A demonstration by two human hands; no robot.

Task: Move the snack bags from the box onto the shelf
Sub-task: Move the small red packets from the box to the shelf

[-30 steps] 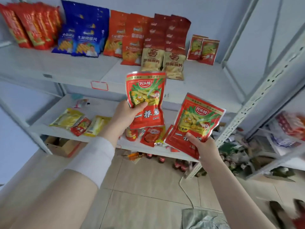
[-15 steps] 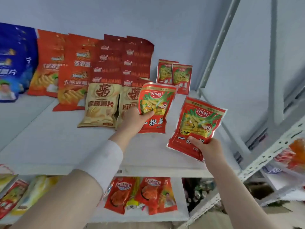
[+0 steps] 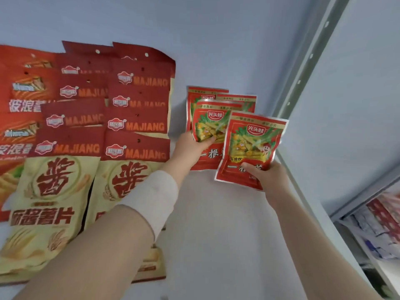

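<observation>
My left hand [image 3: 190, 147] grips a small red snack bag [image 3: 211, 126] with a yellow-green picture and holds it upright against two like bags [image 3: 236, 100] that lean on the back wall of the white shelf [image 3: 216, 224]. My right hand [image 3: 267, 176] pinches a second red bag [image 3: 253, 146] by its lower edge, just right of and in front of the first. The box is out of view.
Rows of red and cream MAJIANG chip bags [image 3: 134, 126] fill the shelf's left half, close beside my left arm. A grey metal upright [image 3: 303, 68] borders the shelf on the right. Another rack with packets [image 3: 381, 230] shows at the lower right.
Both hands have carried their bags forward and deeper over the shelf. The left bag now stands against the two bags at the back wall; the view has closed in on the shelf.
</observation>
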